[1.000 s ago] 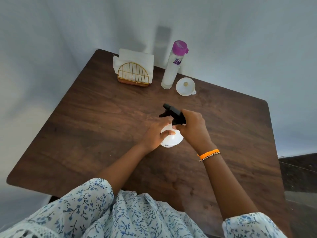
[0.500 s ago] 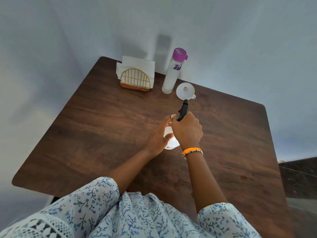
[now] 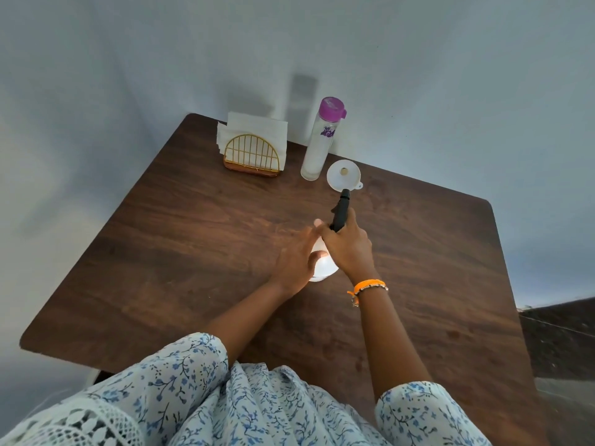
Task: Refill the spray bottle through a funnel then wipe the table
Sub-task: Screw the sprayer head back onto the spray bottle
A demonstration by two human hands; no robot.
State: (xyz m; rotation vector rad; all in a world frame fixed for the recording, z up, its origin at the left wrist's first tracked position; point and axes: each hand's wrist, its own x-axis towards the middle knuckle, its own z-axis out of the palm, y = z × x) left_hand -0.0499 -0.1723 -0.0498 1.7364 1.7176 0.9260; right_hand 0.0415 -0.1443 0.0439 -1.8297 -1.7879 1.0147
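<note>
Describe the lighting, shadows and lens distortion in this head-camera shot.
Head view: dim, soft, bluish light; the purple-capped bottle and napkin holder cast faint, blurred shadows on the wall behind them. Wide-angle distortion bows the table edges outward. The white spray bottle body glows, nearly overexposed, between the left hand and right hand. Focus looks fairly even.

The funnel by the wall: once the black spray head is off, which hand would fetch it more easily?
Probably the right hand. It grips the spray head, whose tip points at the funnel just beyond. The left hand is curled around the white bottle, steadying it, and sits farther from the funnel.
</note>
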